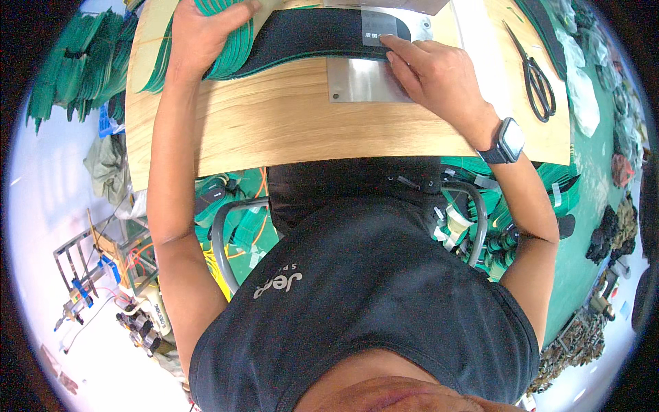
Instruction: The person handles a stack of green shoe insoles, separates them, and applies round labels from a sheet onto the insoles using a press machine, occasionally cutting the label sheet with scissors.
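At the upper left, my left hand (206, 27) is closed around a fanned stack of green-edged insoles (230, 51). Beside it, a black insole (309, 31) with green edging lies lengthwise, its rounded end on a metal plate (364, 81). A small translucent label (374, 24) with pale print rests on that end. My right hand (436, 69) has its index fingertip pressed on the label's lower edge. The other fingers are partly bent and apart, gripping nothing that shows. Part of the stack lies outside the picture.
Black-handled scissors (539, 86) lie at the right of the wooden table (268, 130). A metal part (405, 5) overhangs the insole's end. Green insole bundles (79, 62) hang beyond the left edge. Chair arms (223, 233) and more green pieces (494, 237) sit below the table.
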Motion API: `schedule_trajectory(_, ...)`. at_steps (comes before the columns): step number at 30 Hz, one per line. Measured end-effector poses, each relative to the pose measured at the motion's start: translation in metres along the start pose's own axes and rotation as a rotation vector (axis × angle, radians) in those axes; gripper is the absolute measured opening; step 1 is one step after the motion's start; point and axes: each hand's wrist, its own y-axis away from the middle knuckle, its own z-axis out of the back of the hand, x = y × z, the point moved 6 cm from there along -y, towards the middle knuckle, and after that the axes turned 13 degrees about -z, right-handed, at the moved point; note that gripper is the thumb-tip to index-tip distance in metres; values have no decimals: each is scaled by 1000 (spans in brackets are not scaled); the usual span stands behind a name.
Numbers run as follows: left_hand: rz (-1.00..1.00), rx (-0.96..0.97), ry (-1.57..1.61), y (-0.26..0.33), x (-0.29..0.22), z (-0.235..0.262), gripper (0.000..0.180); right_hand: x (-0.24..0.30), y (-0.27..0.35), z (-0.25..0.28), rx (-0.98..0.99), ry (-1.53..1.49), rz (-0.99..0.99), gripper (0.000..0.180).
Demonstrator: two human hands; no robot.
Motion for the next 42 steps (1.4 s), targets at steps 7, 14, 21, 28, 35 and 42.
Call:
schedule_trajectory(7, 29, -12, 116, -2, 0, -3, 26, -4, -1, 3, 34, 5, -16, 24)
schedule_trajectory(14, 29, 11, 59, -4, -5, -4, 26, -3, -1, 4, 49, 10, -54, 26)
schedule_trajectory(21, 37, 9, 76, -4, -2, -4, 21, 8, 8, 12, 35, -37, -56, 22)
schedule_trajectory(28, 61, -18, 202, -3, 0, -6, 16, 10, 10, 4, 15, -40, -11, 19)
schedule_trajectory(35, 58, -29, 154, -6, -2, -7, 17, 8, 12, 6, 69, -63, -33, 22)
schedule_trajectory(42, 40, -46, 68, -6, -4, -3, 17, 19, 29, 19, 183, -224, 43, 26)
